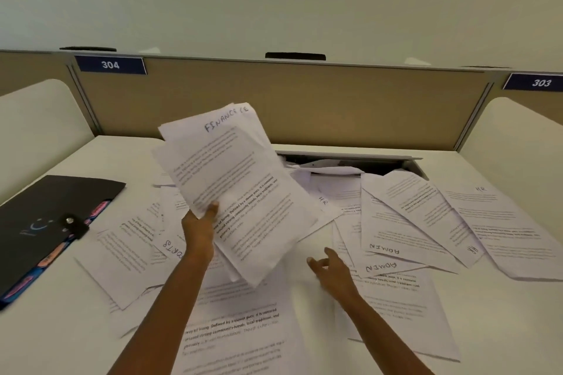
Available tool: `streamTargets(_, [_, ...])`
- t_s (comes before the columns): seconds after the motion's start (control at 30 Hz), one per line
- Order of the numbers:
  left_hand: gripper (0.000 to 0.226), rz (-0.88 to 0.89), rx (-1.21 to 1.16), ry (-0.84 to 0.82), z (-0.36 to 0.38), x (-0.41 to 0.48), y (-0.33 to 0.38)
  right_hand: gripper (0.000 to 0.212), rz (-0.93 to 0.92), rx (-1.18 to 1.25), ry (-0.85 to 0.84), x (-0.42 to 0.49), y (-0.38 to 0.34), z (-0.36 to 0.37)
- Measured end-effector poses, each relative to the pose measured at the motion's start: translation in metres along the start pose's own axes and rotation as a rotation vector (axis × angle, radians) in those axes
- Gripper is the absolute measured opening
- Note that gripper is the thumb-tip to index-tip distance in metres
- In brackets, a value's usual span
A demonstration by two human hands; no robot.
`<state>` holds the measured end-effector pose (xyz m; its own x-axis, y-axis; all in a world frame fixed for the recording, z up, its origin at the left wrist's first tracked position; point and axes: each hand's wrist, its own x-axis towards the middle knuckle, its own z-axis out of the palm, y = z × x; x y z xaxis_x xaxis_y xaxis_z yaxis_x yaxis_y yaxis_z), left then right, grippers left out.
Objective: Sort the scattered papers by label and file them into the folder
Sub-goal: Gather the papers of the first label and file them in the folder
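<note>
Head view: right hand (330, 268) low over desk (499, 326), fingers loosely spread, holding nothing, likely reaching for ADMIN sheets (384, 265). Left hand (199, 227) pinches raised FINANCE stack (234, 186), apparently collecting one label. Black folder (42, 222) lies closed far left.

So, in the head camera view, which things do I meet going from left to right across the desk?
black folder → left hand holding the FINANCE stack → right hand → ADMIN sheets → HR sheet
</note>
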<state>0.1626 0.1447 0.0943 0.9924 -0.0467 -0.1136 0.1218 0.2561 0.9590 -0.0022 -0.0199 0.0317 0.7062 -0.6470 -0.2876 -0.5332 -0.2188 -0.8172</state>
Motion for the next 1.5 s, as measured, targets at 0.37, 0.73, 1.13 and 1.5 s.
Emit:
streamTargets(0.37, [0.05, -0.068, -0.079, 0.093, -0.074, 0.029, 0.002, 0.061, 0.019, -0.118, -0.087, -0.004, -0.033, 0.064])
streamTargets(0.73, [0.047, -0.122, -0.061, 0.098, -0.111, 0.046, 0.004, 0.09, -0.021, -0.378, -0.094, -0.009, -0.048, 0.093])
streamTargets(1.13, [0.045, -0.173, -0.051, 0.049, -0.138, 0.072, -0.005, 0.03, -0.026, -0.177, -0.029, 0.002, -0.041, 0.104])
streamTargets(1.5, [0.044, -0.231, 0.029, -0.006, -0.157, 0.106, -0.014, 0.023, 0.129, -0.52, 0.496, 0.049, 0.0, -0.018])
